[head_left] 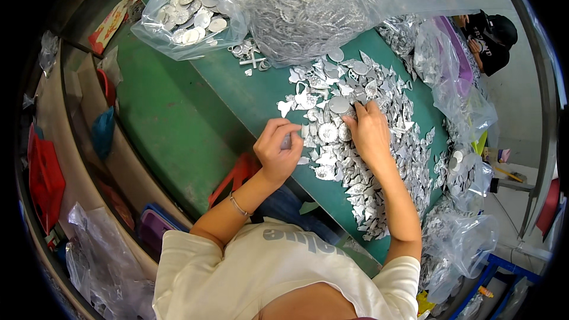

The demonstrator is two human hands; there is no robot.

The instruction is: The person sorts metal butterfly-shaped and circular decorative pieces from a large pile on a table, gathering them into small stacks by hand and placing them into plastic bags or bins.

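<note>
A heap of small silver metal pieces (379, 142), round discs and leaf-like shapes, lies spread over a green table (261, 92). My left hand (277, 149) is at the heap's left edge, fingers curled around a small silver piece. My right hand (368, 132) rests palm down on the heap, fingertips on the pieces beside a round silver disc (339, 105). A thin bracelet sits on my left wrist.
A clear bag of silver discs (189, 15) and a larger clear bag of ring-shaped metal parts (305, 6) lie at the far end of the table. More plastic bags of parts (459, 237) crowd the right side. Another person (489, 41) sits at the far right. Red bag (44, 181) at left.
</note>
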